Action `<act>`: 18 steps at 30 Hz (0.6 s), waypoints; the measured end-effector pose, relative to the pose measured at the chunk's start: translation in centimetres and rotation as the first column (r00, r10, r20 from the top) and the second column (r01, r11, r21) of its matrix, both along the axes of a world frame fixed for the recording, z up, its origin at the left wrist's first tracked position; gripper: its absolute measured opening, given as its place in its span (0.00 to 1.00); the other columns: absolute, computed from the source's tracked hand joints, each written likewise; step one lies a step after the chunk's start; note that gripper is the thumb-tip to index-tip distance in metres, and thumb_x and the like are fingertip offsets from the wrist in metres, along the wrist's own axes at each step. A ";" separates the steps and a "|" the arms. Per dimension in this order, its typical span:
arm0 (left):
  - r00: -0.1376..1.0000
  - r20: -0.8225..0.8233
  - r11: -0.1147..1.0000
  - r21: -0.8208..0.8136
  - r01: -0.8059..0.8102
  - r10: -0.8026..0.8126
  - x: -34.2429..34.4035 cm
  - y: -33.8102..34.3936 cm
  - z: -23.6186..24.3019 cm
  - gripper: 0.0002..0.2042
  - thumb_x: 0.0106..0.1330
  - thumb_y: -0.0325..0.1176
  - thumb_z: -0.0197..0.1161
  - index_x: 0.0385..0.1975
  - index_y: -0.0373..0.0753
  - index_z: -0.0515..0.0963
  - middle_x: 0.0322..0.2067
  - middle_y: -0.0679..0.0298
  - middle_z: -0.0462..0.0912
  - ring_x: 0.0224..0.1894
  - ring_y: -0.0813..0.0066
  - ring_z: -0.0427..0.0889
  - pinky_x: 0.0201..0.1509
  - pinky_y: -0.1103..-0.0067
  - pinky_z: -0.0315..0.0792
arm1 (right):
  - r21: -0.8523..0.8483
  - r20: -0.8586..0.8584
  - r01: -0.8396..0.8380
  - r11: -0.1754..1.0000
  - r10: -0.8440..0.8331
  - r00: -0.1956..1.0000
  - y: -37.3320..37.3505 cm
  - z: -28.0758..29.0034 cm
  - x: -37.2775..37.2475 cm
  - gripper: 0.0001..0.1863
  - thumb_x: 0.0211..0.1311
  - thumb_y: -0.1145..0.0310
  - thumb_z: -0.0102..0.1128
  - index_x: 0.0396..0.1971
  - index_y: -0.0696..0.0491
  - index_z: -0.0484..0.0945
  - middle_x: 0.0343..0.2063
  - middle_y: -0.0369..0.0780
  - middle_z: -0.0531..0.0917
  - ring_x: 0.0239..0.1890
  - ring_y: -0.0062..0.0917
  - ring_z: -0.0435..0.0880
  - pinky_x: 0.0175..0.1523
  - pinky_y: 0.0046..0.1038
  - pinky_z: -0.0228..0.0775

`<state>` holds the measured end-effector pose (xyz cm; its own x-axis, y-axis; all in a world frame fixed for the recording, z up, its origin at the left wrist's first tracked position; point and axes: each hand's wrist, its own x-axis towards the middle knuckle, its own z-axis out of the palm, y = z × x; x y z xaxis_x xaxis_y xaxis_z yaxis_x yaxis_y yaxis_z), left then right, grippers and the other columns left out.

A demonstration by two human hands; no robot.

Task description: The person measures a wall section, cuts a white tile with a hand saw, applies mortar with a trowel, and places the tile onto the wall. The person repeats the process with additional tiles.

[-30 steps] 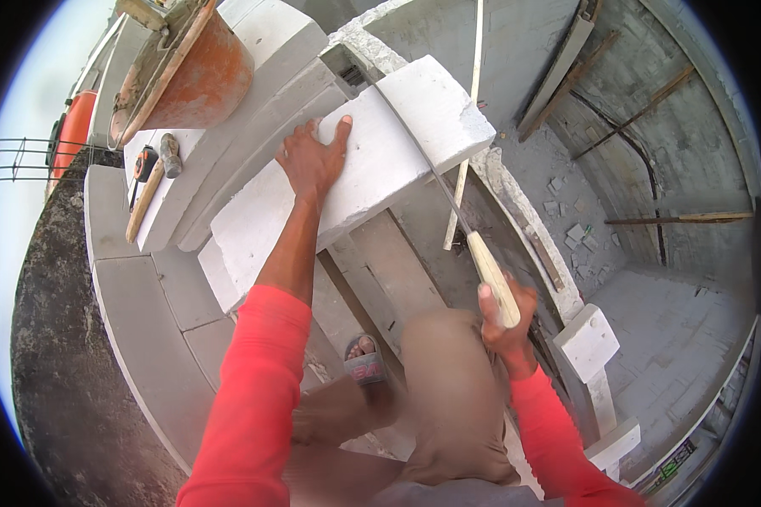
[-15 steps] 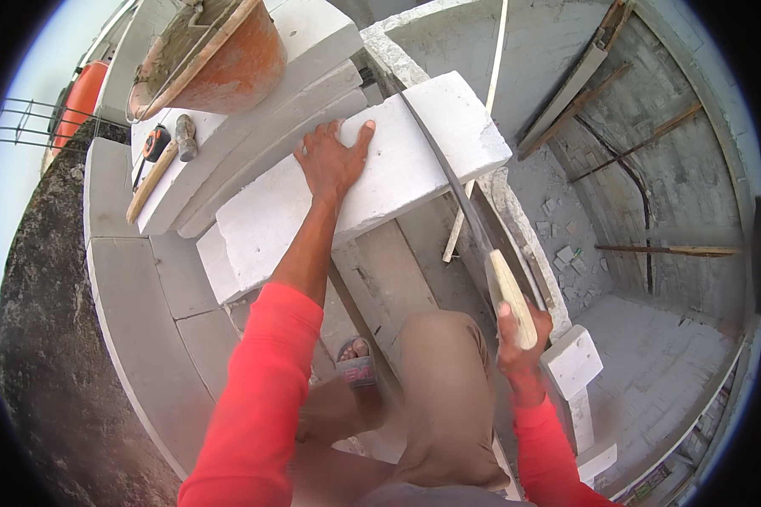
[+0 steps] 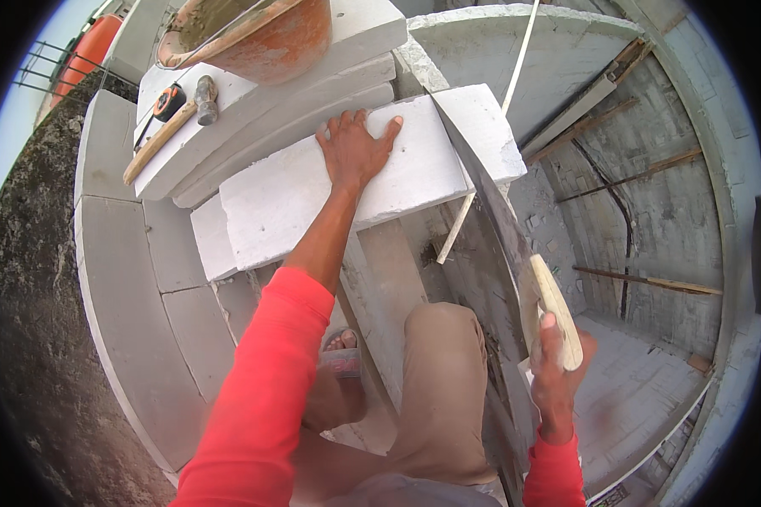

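A long white lightweight concrete block (image 3: 423, 160) lies across other blocks in front of me. My left hand (image 3: 355, 152) presses flat on its top, fingers spread. My right hand (image 3: 558, 363) is wrapped round the pale wooden handle of a handsaw (image 3: 495, 194). The saw's blade crosses the block toward its right end, with its tip at the block's far edge. How deep the blade sits in the block I cannot tell.
At the upper left, an orange mortar bucket (image 3: 271, 42) stands on stacked blocks (image 3: 313, 93). Beside it lie a hammer (image 3: 165, 135) and a tape measure (image 3: 170, 102). A thin pale strip (image 3: 520, 63) passes under the block. A walled space with wooden braces (image 3: 651, 283) drops away on the right.
The saw and my right hand have shifted right and toward me in the picture. The view has moved slightly. My left hand keeps its place on the block.
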<state>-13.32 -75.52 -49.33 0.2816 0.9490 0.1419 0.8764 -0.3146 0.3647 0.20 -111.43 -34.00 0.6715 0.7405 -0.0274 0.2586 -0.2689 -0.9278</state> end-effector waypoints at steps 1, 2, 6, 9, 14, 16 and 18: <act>1.000 0.011 0.999 0.048 0.008 -0.009 0.0 0.3 -0.1 0.43 0.70 0.72 0.58 0.66 0.34 0.83 0.65 0.49 0.81 0.74 0.50 0.70 0.83 0.56 0.49 | -0.060 0.000 0.018 0.998 -0.018 1.000 0.4 0.6 0.0 0.21 0.79 0.59 0.63 0.52 0.65 0.88 0.22 0.29 0.75 0.28 0.11 0.68 0.30 0.25 0.58; 1.000 0.008 1.000 0.020 0.006 -0.006 -0.1 0.5 -0.1 0.43 0.70 0.72 0.58 0.65 0.34 0.83 0.65 0.50 0.81 0.74 0.50 0.70 0.83 0.56 0.49 | -0.107 -0.009 0.039 0.993 -0.040 0.999 1.5 1.1 -0.1 0.21 0.79 0.59 0.63 0.49 0.66 0.88 0.21 0.29 0.75 0.28 0.11 0.68 0.30 0.25 0.57; 0.998 0.042 0.999 0.008 0.037 -0.037 -0.2 0.4 0.4 0.43 0.70 0.71 0.58 0.65 0.34 0.83 0.64 0.52 0.82 0.74 0.52 0.70 0.84 0.56 0.48 | -0.097 -0.009 -0.005 0.995 0.004 1.000 18.5 -0.3 0.5 0.28 0.75 0.53 0.65 0.27 0.69 0.81 0.17 0.39 0.75 0.26 0.20 0.69 0.32 0.37 0.68; 1.000 0.000 1.000 -0.005 0.029 -0.029 -0.1 0.0 1.1 0.41 0.71 0.70 0.58 0.65 0.36 0.83 0.64 0.54 0.82 0.74 0.54 0.69 0.84 0.54 0.48 | 0.084 0.080 -0.023 0.996 0.016 0.997 19.7 -1.1 1.3 0.29 0.75 0.52 0.65 0.31 0.70 0.82 0.17 0.42 0.77 0.27 0.22 0.72 0.35 0.37 0.72; 1.000 -0.022 0.998 -0.057 0.013 -0.015 0.0 0.4 0.9 0.44 0.70 0.72 0.58 0.67 0.34 0.82 0.65 0.52 0.82 0.74 0.54 0.71 0.83 0.56 0.49 | -0.102 -0.068 0.066 0.993 -0.073 0.995 5.7 1.8 0.0 0.22 0.79 0.57 0.64 0.48 0.65 0.89 0.23 0.27 0.75 0.27 0.10 0.68 0.29 0.27 0.58; 0.999 0.027 1.000 -0.002 0.025 -0.025 -0.1 0.6 0.7 0.43 0.70 0.72 0.58 0.66 0.34 0.82 0.65 0.52 0.82 0.74 0.54 0.71 0.83 0.56 0.49 | -0.207 -0.052 0.109 0.972 -0.122 0.991 7.4 1.7 -0.2 0.24 0.79 0.55 0.64 0.47 0.66 0.89 0.22 0.29 0.76 0.27 0.12 0.68 0.30 0.28 0.60; 0.999 0.030 0.999 0.003 0.035 -0.035 -0.2 0.7 0.4 0.43 0.70 0.72 0.58 0.66 0.35 0.82 0.65 0.52 0.82 0.74 0.55 0.71 0.83 0.56 0.49 | -0.236 0.023 0.026 0.971 -0.021 1.000 15.3 -0.3 0.4 0.27 0.78 0.54 0.65 0.38 0.69 0.87 0.20 0.34 0.76 0.26 0.16 0.68 0.31 0.32 0.64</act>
<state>-13.50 -74.85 -48.91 0.3104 0.9381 0.1534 0.8534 -0.3461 0.3898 0.60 -96.15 -34.35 0.6910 0.6985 -0.1861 0.2674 -0.4862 -0.8319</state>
